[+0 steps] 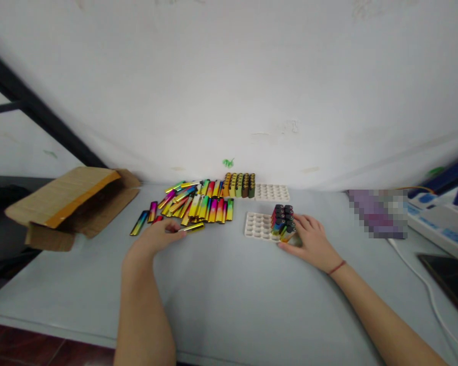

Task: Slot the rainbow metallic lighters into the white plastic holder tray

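Closest to me, my left hand [156, 238] curls onto a loose lighter [193, 227] left of the white tray [254, 226]; I cannot tell if it grips. My right hand [309, 240] cups, fingers spread, the upright lighters [283, 219] standing in the tray's right end; I judge a nudge could topple them.

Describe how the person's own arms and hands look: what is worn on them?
The left hand and right hand are bare: no gloves, no rings that I can make out. Both forearms are bare too, with no sleeves in view. A thin red string bracelet circles the right wrist; the left wrist wears nothing.
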Demonstrator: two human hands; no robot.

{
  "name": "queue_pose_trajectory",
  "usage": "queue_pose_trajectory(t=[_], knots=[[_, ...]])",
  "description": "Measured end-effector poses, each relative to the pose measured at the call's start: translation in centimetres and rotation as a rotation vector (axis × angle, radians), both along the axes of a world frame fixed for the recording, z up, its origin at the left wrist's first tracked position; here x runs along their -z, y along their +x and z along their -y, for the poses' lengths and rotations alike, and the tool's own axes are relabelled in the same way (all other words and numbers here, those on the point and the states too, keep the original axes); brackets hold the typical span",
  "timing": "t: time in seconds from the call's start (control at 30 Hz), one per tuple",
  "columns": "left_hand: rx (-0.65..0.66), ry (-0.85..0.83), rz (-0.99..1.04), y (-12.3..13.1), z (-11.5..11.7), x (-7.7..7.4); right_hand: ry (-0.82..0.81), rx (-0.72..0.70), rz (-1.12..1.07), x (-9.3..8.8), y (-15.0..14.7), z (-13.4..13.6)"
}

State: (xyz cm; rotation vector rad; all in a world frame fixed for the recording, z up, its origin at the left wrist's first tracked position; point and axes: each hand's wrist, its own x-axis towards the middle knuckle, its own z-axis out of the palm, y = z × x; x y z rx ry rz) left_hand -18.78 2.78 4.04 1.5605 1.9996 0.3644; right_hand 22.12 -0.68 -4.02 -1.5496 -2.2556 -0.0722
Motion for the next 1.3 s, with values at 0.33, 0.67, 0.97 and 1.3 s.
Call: queue_pose_trajectory(t=[0.33, 0.67, 0.97, 1.3], knots=[[0.040, 0.068, 0.214, 0.4, 0.4, -1.9, -0.016, -0.002, -0.007, 0.0, 0.1, 0.0], [-0.138, 0.378, 0.851, 3.2, -0.5, -0.9, -0.035, 0.007, -0.021, -0.1, 0.0, 0.0], [-0.302, 0.376, 1.455, 10.7, -1.9, -0.2, -0.024, 0.005, -0.027, 0.2, 0.0, -0.2], [-0.029, 0.061, 1.559, 16.3, -3.0, 1.2, -0.054, 0.009, -0.030, -0.2, -0.4, -0.2]])
